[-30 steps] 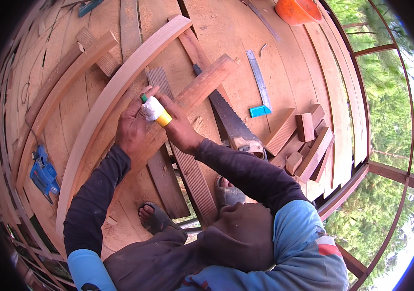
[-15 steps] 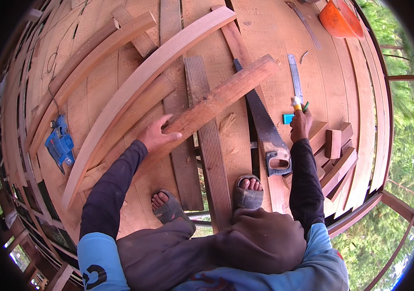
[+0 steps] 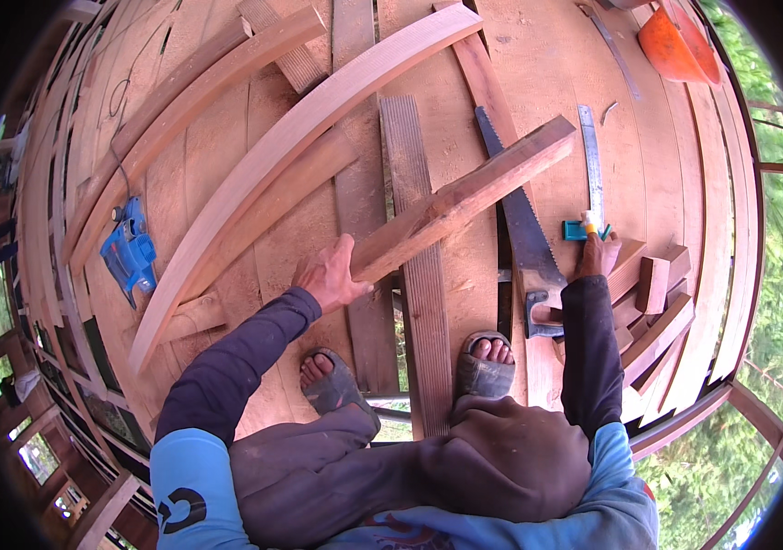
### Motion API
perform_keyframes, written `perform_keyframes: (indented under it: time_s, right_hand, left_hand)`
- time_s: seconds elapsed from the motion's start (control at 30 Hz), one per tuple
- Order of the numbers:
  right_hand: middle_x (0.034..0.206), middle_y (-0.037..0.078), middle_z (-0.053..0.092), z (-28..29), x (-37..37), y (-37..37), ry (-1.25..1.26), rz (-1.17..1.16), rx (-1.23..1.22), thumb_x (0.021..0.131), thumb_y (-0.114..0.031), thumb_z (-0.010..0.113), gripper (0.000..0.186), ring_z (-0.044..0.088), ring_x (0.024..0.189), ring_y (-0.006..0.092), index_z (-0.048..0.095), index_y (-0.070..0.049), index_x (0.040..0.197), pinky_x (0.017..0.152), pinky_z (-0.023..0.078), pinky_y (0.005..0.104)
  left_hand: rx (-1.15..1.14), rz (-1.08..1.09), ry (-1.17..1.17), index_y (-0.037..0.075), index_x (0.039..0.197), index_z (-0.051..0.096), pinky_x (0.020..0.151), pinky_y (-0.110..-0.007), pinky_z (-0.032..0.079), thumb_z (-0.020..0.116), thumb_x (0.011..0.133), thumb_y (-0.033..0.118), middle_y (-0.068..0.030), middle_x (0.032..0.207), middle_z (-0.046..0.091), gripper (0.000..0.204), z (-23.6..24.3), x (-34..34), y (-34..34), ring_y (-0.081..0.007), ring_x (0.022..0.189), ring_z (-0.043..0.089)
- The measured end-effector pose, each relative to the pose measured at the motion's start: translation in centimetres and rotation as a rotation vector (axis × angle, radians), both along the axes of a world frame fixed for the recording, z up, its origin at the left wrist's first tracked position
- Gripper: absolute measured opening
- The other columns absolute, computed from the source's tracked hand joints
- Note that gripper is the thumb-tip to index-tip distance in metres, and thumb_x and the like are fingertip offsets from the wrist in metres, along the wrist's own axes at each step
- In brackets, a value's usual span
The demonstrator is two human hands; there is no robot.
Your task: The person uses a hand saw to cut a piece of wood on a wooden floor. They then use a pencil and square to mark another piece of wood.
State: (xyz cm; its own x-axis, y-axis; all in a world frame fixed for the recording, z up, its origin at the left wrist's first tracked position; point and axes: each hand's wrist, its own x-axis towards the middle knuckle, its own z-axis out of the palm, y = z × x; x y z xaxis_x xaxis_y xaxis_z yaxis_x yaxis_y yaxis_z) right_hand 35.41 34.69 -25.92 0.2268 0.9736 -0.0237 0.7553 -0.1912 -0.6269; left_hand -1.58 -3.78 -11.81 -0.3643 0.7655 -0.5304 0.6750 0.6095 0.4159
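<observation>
My left hand (image 3: pixel 334 275) is closed round the near end of a short timber piece (image 3: pixel 474 197), which slants away to the right across a grooved plank (image 3: pixel 423 321) and over a handsaw (image 3: pixel 524 234). My right hand (image 3: pixel 599 257) is low over the boards, its fingers closed on a small white-and-yellow tube (image 3: pixel 588 223). Right beside those fingers lies a small teal block (image 3: pixel 574 230). A metal ruler (image 3: pixel 591 156) extends away from the tube. The right fingers are partly hidden by the hand itself.
Long curved timbers (image 3: pixel 309 119) lie to the left, with a blue corded power tool (image 3: pixel 131 247) beyond them. Offcuts (image 3: pixel 652 284) are heaped near my right forearm. An orange container (image 3: pixel 678 46) stands far right. Gaps show between floor planks near my sandalled feet.
My left hand has closed on the timber's end, and the timber has shifted and turned on its side. My right hand has lowered toward the teal block. The view has shifted slightly.
</observation>
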Motion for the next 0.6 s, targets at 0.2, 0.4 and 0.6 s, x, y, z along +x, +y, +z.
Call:
perform_keyframes:
  time_s: [0.2, 0.4, 0.6]
  right_hand:
    - [0.118, 0.023, 0.070, 2.5, -1.3, -0.9, -0.056, -0.002, -0.078, 0.074, -0.050, 0.092, 0.089, 0.070, 0.106, 0.0291, 0.058, 0.010, 0.130, 0.094, 0.053, 0.0379]
    - [0.114, 0.022, 0.071, 0.9, 0.6, 0.5, 0.009, 0.014, -0.231, 0.070, -0.052, 0.093, 0.088, 0.072, 0.102, 0.0325, 0.060, 0.010, 0.123, 0.089, 0.055, 0.0421]
    - [0.072, 0.000, 0.056, 2.2, -0.4, -1.5, 0.440, -0.033, -0.157, 0.094, -0.027, 0.077, 0.033, 0.052, 0.057, 0.0083, 0.064, 0.001, 0.105, 0.046, 0.039, 0.0287]
  left_hand:
    - [0.189, -0.063, 0.072, 0.001, 0.110, 0.048, 0.088, -0.053, 0.050, 0.083, 0.079, 0.022, -0.0230, 0.105, 0.058, 0.050, -0.1, 2.8, -1.6, -0.0448, 0.103, 0.062]
    - [0.204, -0.059, 0.055, 0.001, 0.118, 0.049, 0.091, -0.053, 0.050, 0.082, 0.081, 0.023, -0.0246, 0.110, 0.061, 0.055, -1.1, 3.0, -1.7, -0.0463, 0.106, 0.063]
    - [0.066, 0.002, -0.071, 0.001, 0.129, 0.048, 0.094, -0.052, 0.051, 0.079, 0.085, 0.028, -0.0279, 0.119, 0.067, 0.061, -0.6, 3.0, -1.5, -0.0468, 0.111, 0.065]
